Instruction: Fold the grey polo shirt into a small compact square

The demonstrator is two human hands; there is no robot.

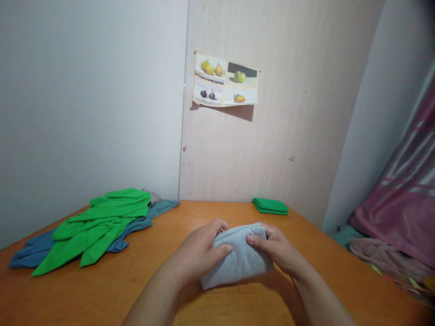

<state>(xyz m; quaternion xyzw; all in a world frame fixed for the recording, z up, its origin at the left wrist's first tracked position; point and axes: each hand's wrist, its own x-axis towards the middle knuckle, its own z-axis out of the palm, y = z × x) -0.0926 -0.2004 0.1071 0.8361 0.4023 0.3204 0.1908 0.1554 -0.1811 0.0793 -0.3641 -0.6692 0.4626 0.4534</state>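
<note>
A folded light grey cloth (238, 262) lies on the orange wooden table (136, 290) just in front of me. My left hand (200, 251) grips its left side, fingers curled over the far edge and thumb pressed on top. My right hand (277, 249) holds the right side the same way, thumb on top and fingers wrapped round the edge. Both thumbs nearly meet over the middle of the cloth.
A loose pile of green cloths (98, 226) on blue ones (34, 253) lies at the table's left. A small folded green cloth (270, 206) sits at the far edge by the wall. A fruit picture (224, 80) hangs on the wall. Pink bedding (401, 213) is at right.
</note>
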